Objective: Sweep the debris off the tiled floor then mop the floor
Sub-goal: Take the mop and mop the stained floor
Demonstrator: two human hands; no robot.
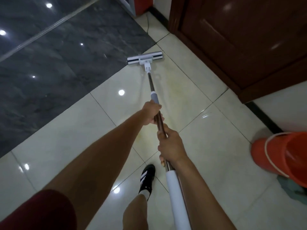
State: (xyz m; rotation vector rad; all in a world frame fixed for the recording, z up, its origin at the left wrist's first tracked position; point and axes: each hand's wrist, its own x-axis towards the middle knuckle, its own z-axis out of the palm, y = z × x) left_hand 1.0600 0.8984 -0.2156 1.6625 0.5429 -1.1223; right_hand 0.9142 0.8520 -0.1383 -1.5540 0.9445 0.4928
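Right hand [169, 145] and left hand [152, 114] clench the mop [144, 59] pole, head flat on pale tiles [199, 146]. A careless backswing could topple the orange bucket [280, 156] nearby.

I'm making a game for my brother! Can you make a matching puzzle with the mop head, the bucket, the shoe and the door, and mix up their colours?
Things:
1. mop head
2. bucket
3. shoe
4. door

Colours:
A. dark brown
B. black with white stripes
C. white with dark strips
D. orange

Right pairs: 1-C, 2-D, 3-B, 4-A
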